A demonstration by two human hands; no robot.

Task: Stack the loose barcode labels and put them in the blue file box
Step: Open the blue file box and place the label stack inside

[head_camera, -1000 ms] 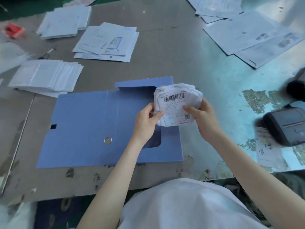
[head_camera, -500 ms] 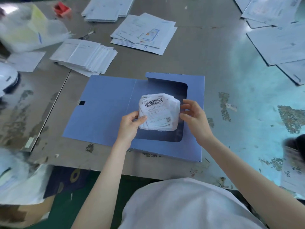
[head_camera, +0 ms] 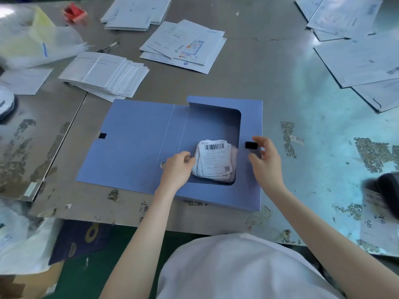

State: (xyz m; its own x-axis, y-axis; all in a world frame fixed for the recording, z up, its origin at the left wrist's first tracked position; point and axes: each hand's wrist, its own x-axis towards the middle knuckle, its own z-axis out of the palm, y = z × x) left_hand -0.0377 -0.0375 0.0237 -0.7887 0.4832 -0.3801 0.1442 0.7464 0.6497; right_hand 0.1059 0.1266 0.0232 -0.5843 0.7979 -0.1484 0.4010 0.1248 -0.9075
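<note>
The blue file box (head_camera: 133, 137) lies open and flat on the metal table. A stack of white barcode labels (head_camera: 216, 160) rests inside its recessed right compartment, barcode facing up. My left hand (head_camera: 177, 169) is at the stack's left edge, fingers curled and pinching it. My right hand (head_camera: 266, 162) hovers just right of the stack over the box's right wall, beside a black clasp (head_camera: 251, 145), with fingers loosely bent and holding nothing.
A fanned pile of white forms (head_camera: 103, 74) and printed sheets (head_camera: 183, 46) lie behind the box. Large envelopes (head_camera: 356, 57) fill the far right. A dark device (head_camera: 386, 190) sits at the right edge, and one loose label (head_camera: 296, 139) lies right of the box.
Both hands lowered the label stack from above the box into its compartment. My right hand then let go and drew off to the right; my left hand stayed on the stack.
</note>
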